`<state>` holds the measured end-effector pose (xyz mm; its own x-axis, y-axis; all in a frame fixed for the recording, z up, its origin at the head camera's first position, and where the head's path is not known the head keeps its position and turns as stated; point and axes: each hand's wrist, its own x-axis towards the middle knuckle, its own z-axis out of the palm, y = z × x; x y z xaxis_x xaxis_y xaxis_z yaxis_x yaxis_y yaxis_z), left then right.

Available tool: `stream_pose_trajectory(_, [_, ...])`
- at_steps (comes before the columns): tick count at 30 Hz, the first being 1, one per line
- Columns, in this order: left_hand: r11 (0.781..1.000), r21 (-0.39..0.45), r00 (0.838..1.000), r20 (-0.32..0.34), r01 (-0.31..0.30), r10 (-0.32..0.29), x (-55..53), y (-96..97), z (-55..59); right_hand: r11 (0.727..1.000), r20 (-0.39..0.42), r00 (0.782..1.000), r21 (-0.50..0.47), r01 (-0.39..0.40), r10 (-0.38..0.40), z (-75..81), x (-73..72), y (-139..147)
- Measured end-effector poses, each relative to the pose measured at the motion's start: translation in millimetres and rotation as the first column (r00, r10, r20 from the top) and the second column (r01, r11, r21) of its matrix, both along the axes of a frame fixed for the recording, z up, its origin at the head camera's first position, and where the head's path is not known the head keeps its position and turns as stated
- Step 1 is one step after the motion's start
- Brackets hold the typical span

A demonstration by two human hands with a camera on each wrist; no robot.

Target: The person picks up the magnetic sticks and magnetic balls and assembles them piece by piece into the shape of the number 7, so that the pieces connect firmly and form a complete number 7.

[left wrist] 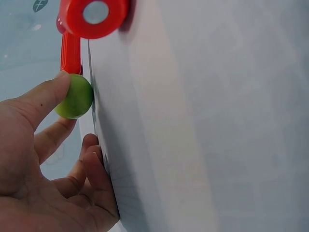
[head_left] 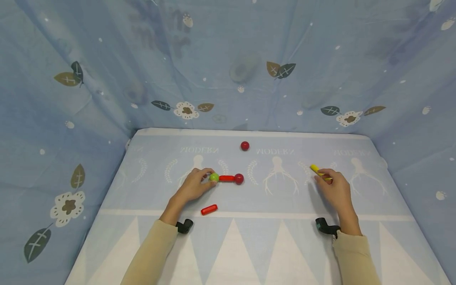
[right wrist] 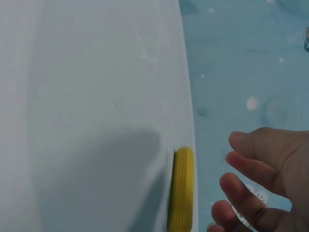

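Observation:
My left hand point(head_left: 194, 183) pinches a green ball point(head_left: 214, 177) between thumb and fingers. A red rod point(head_left: 226, 178) reaches from that ball to a dark red ball point(head_left: 239, 179), the three in one line. Nearer to me lies a loose red rod point(head_left: 209, 209); the left wrist view shows the silver disc point(left wrist: 96, 12) on its end. On the right, my right hand point(head_left: 335, 188) hovers over a yellow rod point(head_left: 315, 169), partly covering it in the head view. Its fingers point(right wrist: 263, 144) are loosely bent, with a visible gap to the yellow rod in the right wrist view.
Another dark red ball point(head_left: 245, 146) sits near the table's back edge. The table point(head_left: 270, 206) carries a pale blue and white printed cover. Blue patterned cloth point(head_left: 228, 59) walls in its back and sides. Black wrist mounts point(head_left: 184, 226) stick out beside both sleeves.

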<state>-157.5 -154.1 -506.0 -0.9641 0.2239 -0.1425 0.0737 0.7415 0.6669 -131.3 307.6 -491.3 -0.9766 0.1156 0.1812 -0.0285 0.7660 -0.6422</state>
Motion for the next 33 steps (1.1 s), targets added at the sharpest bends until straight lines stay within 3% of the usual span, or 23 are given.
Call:
stream_pose_trajectory(6, [1.000, -0.002, 1.000, -0.002, 0.000, 0.000, -0.4, -0.4, -0.6, 0.999, 0.001, 0.999, 0.014, 0.032, -0.032, 0.2, -14.1, 11.3])
stream_pose_trajectory(16, [1.000, 0.008, 1.000, 0.001, 0.004, -0.004, 1.0, 0.2, 0.8, 0.994, 0.177, 0.983, 0.108, 0.023, -0.042, -11.1, -28.5, 18.3])
stream_pose_trajectory(33, [1.000, 0.003, 1.000, -0.006, 0.007, -0.007, -0.3, 0.0, -0.1, 0.993, 0.213, 0.977, 0.114, 0.001, -0.026, -9.2, -32.4, 16.7])
